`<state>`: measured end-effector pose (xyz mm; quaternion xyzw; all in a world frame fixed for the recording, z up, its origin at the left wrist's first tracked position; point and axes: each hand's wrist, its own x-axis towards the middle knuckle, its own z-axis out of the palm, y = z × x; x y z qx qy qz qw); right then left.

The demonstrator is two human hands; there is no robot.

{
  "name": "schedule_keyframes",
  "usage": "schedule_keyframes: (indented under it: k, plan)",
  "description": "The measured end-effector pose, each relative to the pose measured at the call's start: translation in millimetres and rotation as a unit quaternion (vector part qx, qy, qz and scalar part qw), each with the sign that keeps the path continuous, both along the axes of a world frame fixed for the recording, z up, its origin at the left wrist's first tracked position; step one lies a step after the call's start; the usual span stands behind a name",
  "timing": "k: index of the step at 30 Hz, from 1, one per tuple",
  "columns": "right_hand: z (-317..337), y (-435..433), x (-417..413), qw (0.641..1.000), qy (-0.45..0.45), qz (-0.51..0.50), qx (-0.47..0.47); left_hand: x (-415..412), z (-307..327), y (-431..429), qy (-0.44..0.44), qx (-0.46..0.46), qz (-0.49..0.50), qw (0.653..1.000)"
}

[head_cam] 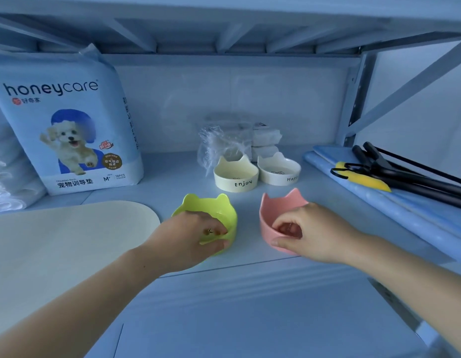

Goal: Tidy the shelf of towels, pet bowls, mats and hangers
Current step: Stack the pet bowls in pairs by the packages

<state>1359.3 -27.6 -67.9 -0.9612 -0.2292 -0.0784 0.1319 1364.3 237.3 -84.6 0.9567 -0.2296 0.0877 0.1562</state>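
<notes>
Near the front of the shelf point(250, 306), the left hand point(190, 236) pinches the near rim of the green bowl point(208, 210) while the right hand point(309, 231) pinches the pink bowl point(275, 210). The bowl-sorting step seems underway; next, both likely need sliding back toward the two cream bowls point(235, 174) farther in.

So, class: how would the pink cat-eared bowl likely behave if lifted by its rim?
The pink bowl looks rigid and glossy, so probably stiff and slightly slippery. Its broad base suggests it won't roll. If ceramic, it may chip.
</notes>
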Motion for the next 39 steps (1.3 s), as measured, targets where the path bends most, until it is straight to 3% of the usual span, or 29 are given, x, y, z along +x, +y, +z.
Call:
schedule_keyframes:
  k: [9, 24, 27, 39]
  plan:
    - [-21, 12, 2, 0.996, -0.074, -0.034, 0.041, 3, -11, -9, -0.043, -0.052, -0.032, 0.997]
    - [-20, -10, 40, 0.995, -0.095, -0.009, -0.024, 45, -4, -15, -0.023, 0.044, 0.004, 0.999]
    - [-19, -9, 47, 0.994, -0.105, -0.010, -0.026, 50, 5, -21, -0.065, 0.067, -0.004, 0.996]
    - [17, -32, 102, 0.984, -0.151, -0.029, 0.084, 101, 38, -53, -0.190, 0.004, 0.030, 0.981]
